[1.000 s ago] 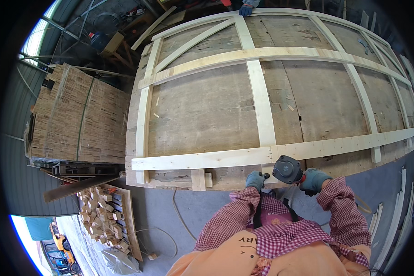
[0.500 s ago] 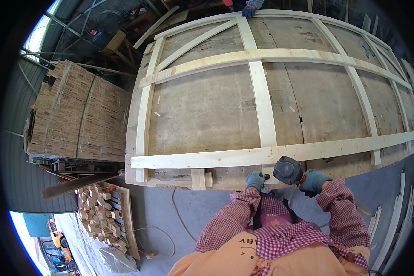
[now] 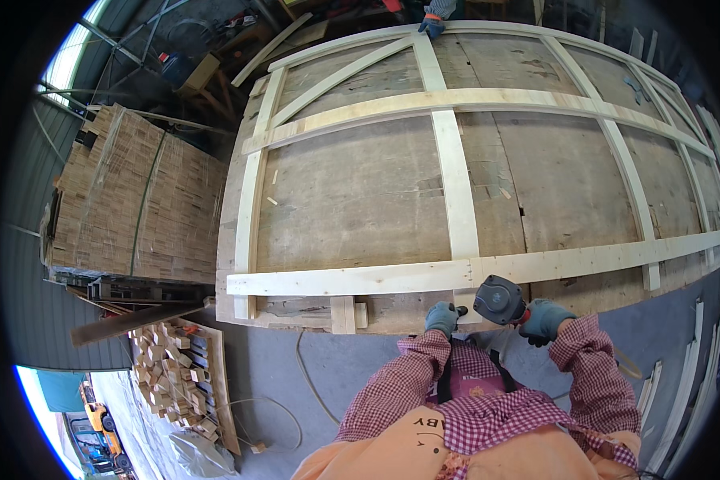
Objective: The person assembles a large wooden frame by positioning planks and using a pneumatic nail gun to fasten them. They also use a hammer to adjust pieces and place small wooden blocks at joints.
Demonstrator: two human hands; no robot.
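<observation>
The gloved right hand (image 3: 542, 318) is clamped on a dark grey round-bodied power tool (image 3: 499, 300) at the near edge of the big worn plywood tabletop (image 3: 360, 192). The gloved left hand (image 3: 442, 318) (fingers curled, grip unclear) rests beside it. A pale timber lattice frame (image 3: 456, 200) lies across the tabletop; stacked boards (image 3: 128, 208) stand left.

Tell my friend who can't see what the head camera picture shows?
A person in a red checked shirt holds a dark power tool in the gloved right hand at the near edge of a big plywood panel crossed by pale wood battens. The gloved left hand rests beside it.
</observation>
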